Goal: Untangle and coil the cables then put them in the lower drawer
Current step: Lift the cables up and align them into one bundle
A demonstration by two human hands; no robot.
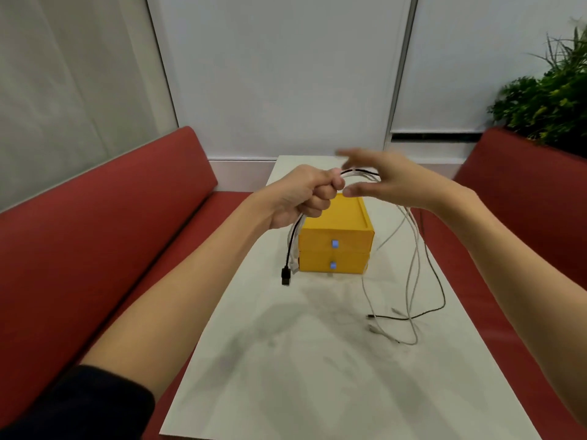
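Observation:
My left hand (306,195) is raised above the table, fist shut on a bundle of cables (413,258), white ones and a black one. Short ends hang below the fist, with a black USB plug (286,276) lowest. The long ends arch to the right under my right hand (390,182) and trail down onto the table, where thin plugs lie. My right hand is blurred, fingers spread over the arch; whether it touches the cables is unclear. Behind stands a yellow box (336,236) with an upper drawer and a lower drawer (333,265), both closed, each with a small blue pull.
The white table (301,360) is narrow and runs away from me. Red benches (95,249) flank it on both sides. A green plant (546,103) sits behind the right bench, and a pale wall panel closes the far end.

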